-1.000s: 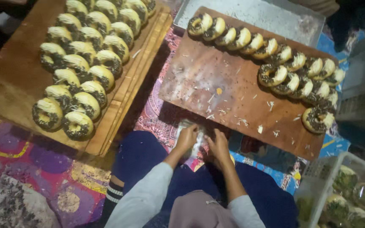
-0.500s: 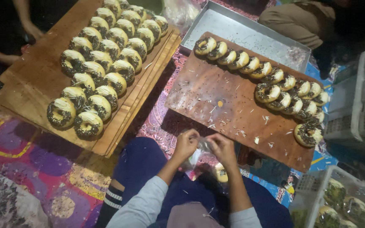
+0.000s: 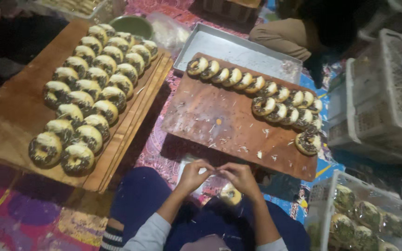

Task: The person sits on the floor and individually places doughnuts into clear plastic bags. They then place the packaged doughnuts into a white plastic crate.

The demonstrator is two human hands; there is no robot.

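Both hands meet just in front of the near edge of the right board [image 3: 219, 125]. The left hand [image 3: 194, 174] and right hand [image 3: 240, 175] are pinched together on a clear bag [image 3: 200, 171], fingertips almost touching. A doughnut [image 3: 230, 194] lies just below the right hand, over the lap, probably inside that bag, though the plastic is too dim to be sure.

Wrapped doughnuts [image 3: 364, 218] already fill the crate [image 3: 324, 209] at the near right. Most remain unwrapped: two short rows at the far right of the right board, and a full block [image 3: 87, 97] on the left board [image 3: 10, 125].

The crate is cut off by the frame. The metal tray [image 3: 238, 46] beyond the right board is partly covered by it, and the people at the far edge are in shadow.
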